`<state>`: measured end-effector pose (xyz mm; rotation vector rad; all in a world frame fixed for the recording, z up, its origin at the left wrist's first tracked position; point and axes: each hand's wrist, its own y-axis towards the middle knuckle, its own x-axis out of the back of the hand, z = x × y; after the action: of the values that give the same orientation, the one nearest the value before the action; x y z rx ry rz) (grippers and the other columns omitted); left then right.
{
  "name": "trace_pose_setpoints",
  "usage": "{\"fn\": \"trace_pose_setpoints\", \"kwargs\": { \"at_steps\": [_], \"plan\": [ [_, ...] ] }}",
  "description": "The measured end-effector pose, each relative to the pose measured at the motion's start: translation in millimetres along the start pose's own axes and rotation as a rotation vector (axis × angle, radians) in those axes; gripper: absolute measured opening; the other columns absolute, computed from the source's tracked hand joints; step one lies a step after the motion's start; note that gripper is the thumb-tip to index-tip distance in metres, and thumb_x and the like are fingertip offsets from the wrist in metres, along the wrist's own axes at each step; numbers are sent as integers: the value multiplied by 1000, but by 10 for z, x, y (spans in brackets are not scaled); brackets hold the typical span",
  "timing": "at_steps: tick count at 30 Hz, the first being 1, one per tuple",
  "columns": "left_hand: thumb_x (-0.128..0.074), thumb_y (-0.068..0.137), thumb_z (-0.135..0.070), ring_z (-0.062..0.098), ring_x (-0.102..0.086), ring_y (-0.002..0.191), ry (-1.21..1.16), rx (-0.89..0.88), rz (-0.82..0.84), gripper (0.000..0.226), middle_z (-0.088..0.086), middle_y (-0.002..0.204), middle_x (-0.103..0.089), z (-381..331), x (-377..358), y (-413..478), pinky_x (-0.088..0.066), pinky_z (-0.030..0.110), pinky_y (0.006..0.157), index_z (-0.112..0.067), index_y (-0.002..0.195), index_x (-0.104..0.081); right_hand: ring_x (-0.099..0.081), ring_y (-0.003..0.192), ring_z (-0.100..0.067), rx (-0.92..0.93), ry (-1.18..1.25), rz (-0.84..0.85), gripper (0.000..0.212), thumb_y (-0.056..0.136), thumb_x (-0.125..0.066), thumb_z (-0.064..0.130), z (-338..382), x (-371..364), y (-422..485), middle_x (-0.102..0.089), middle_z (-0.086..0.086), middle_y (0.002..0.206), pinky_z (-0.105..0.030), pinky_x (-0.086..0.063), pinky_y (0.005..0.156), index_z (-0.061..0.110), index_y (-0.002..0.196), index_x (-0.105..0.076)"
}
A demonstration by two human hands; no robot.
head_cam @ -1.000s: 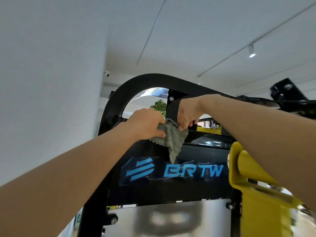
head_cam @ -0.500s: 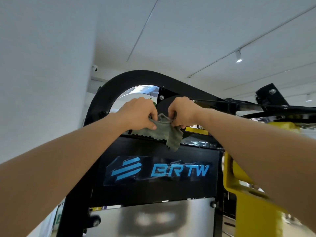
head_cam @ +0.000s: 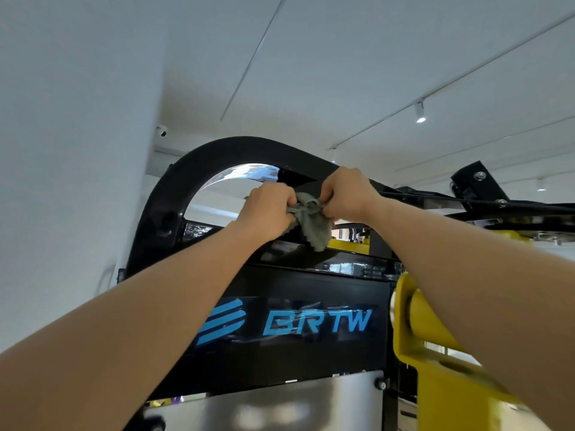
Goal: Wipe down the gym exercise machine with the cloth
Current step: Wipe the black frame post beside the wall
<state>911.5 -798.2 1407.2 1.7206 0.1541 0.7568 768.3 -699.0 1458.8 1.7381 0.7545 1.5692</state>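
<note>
The black gym machine (head_cam: 311, 287) fills the lower middle, with a curved top bar and a panel lettered BRTW in blue. A grey-green cloth (head_cam: 312, 227) hangs bunched just above that panel, under the arch. My left hand (head_cam: 267, 213) grips the cloth's left part with curled fingers. My right hand (head_cam: 348, 197) pinches its upper right part, close against the left hand. Both arms reach up from the bottom corners. The cloth's lower corner dangles near the panel's top edge.
A yellow machine arm (head_cam: 435, 353) juts out at the lower right. A black bracket and cable (head_cam: 479, 188) run along the upper right. A silver plate (head_cam: 264, 405) sits below the logo panel. A white wall (head_cam: 68, 150) stands close on the left.
My hands have drawn closer together and bunched the cloth between them. The cloth hung longer and flatter before. The view has tilted slightly upward.
</note>
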Motion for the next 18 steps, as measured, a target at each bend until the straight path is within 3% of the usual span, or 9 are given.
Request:
{"fn": "trace_pose_setpoints", "kwargs": {
  "at_steps": [2,5,9,12,15,18],
  "plan": [
    [-79,86,-26,26,-57,96,-16,-12,56,20,-3,97,-56,39,26,-5,-45,35,80,-25,103,-69,-75,71,-21,-69,120,119,9,77,-79,0,-9,-1,-27,-76,-8,80,-34,-62,78,5,83,-75],
    [-79,87,-25,21,-52,92,1,-36,80,16,-5,98,-54,62,80,-16,-40,32,79,-26,100,-69,-76,68,-26,-155,205,221,12,75,-83,-3,-14,22,-39,-75,-15,80,-36,-64,72,2,81,-74],
    [-71,85,-18,11,-56,86,-79,-86,-7,16,-14,89,-60,7,167,-48,-42,28,77,-33,84,-70,-76,63,-25,-217,103,367,14,72,-84,-4,-55,52,-69,-75,-13,73,-31,-63,63,0,80,-73],
    [-70,78,-19,11,-60,88,-2,-178,153,19,-22,80,-60,-43,195,-98,-46,28,78,-30,91,-80,-76,66,-25,-250,45,471,16,75,-85,0,-69,10,-95,-75,-16,80,-30,-63,61,-1,81,-70],
    [-81,77,-40,9,-57,85,137,-253,310,38,-10,101,-72,-17,181,-169,-44,26,76,-26,112,-78,-77,71,-24,-244,79,530,21,78,-85,10,-12,-69,-109,-71,-15,86,-28,-62,62,2,80,-66],
    [-78,77,-59,5,-53,77,149,-285,249,46,-9,98,-73,44,229,-241,-39,23,70,-25,109,-79,-76,71,-28,-246,135,517,30,78,-87,20,50,-85,-128,-66,-14,98,-31,-63,59,2,87,-64]
  ]
}}
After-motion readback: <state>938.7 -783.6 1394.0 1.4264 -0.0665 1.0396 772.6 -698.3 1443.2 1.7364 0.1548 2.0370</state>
